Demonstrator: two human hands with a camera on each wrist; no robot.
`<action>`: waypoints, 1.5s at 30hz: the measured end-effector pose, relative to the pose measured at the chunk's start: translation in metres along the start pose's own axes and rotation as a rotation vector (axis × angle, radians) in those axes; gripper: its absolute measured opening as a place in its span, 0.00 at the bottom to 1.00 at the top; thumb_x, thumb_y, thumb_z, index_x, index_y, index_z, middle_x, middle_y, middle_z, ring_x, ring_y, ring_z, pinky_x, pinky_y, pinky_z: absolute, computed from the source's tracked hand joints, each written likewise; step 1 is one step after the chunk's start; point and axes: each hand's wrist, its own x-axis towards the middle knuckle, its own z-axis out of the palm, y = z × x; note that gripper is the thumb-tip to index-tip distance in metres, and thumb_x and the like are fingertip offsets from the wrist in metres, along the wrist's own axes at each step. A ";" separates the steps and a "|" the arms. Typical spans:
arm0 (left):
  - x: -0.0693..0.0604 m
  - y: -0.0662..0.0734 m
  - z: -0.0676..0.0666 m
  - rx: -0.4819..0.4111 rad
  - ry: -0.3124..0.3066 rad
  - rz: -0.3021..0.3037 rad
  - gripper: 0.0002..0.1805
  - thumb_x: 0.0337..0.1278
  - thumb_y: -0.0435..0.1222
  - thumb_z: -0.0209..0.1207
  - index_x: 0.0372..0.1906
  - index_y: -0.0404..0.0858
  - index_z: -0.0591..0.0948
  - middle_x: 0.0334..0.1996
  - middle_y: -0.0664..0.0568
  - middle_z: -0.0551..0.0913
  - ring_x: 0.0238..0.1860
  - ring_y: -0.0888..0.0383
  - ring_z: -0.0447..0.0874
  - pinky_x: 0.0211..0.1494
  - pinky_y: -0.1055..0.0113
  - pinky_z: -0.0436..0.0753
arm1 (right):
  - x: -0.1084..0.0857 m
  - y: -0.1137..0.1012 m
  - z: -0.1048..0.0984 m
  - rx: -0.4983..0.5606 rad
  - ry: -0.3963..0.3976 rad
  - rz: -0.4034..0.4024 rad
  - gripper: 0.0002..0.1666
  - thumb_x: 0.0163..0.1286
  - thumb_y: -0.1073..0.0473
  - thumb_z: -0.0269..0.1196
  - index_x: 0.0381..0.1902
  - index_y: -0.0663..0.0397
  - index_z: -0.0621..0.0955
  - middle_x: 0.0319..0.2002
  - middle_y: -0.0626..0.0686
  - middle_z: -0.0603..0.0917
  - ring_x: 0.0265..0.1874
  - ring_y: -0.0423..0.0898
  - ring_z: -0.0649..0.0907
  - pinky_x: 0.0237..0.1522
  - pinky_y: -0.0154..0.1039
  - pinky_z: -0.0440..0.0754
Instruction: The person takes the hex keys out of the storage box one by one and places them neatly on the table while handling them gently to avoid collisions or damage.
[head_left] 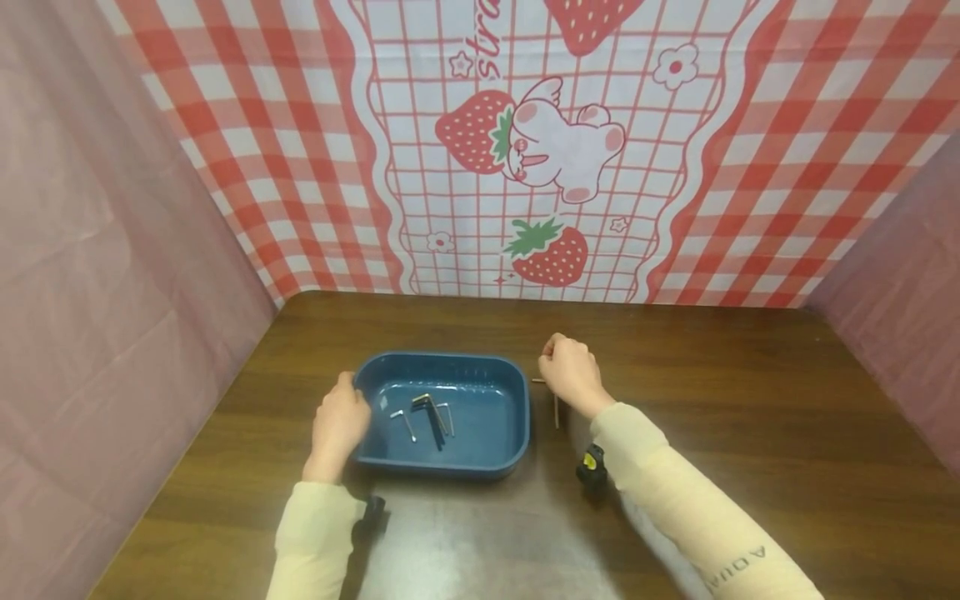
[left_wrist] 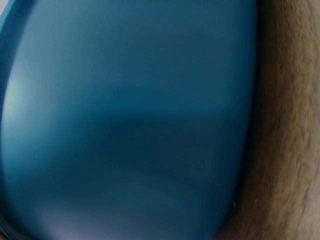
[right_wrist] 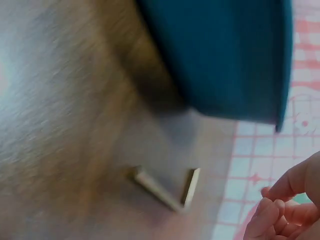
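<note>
In the head view my left hand (head_left: 339, 423) holds the left rim of a deep blue plastic tub (head_left: 480, 457). Several L-shaped hex keys lie on the tub floor, among them a small silver hex key (head_left: 407, 427) and a dark hex key (head_left: 437, 432). To the tub's right, my right hand (head_left: 572, 372) hovers with curled fingers over a brass-toned hex key (right_wrist: 159, 191) on the table. The right wrist view shows the fingertips drawn together, apart from that key, with nothing visible between them. Tub wall (left_wrist: 125, 125) fills most of the left wrist view.
The brown wooden table (head_left: 750, 433) extends around the tub. A red-and-white strawberry-print cloth (head_left: 420, 208) hangs behind its far edge. Pink drapes (head_left: 135, 250) hang at both sides. Small dark cameras are strapped at both wrists.
</note>
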 end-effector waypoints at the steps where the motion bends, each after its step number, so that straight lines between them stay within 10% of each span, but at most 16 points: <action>1: 0.000 0.000 0.000 -0.001 0.000 0.001 0.22 0.63 0.34 0.38 0.60 0.30 0.63 0.53 0.30 0.73 0.48 0.30 0.73 0.46 0.41 0.72 | 0.000 -0.004 -0.001 -0.005 0.004 -0.018 0.06 0.56 0.62 0.52 0.27 0.57 0.76 0.26 0.55 0.80 0.25 0.51 0.79 0.29 0.46 0.76; 25: -0.001 0.000 0.000 0.006 -0.003 0.006 0.22 0.63 0.34 0.38 0.60 0.29 0.63 0.53 0.30 0.72 0.48 0.31 0.73 0.47 0.41 0.72 | -0.011 -0.065 -0.002 0.002 -0.018 -0.202 0.06 0.56 0.65 0.54 0.30 0.57 0.78 0.27 0.52 0.78 0.24 0.47 0.77 0.25 0.42 0.77; 45: -0.001 -0.001 0.001 0.009 -0.007 0.008 0.22 0.63 0.34 0.37 0.60 0.28 0.62 0.53 0.29 0.72 0.48 0.30 0.73 0.47 0.41 0.72 | -0.019 -0.090 0.036 0.044 -0.207 -0.290 0.06 0.56 0.67 0.56 0.31 0.59 0.80 0.29 0.52 0.83 0.27 0.45 0.80 0.32 0.40 0.79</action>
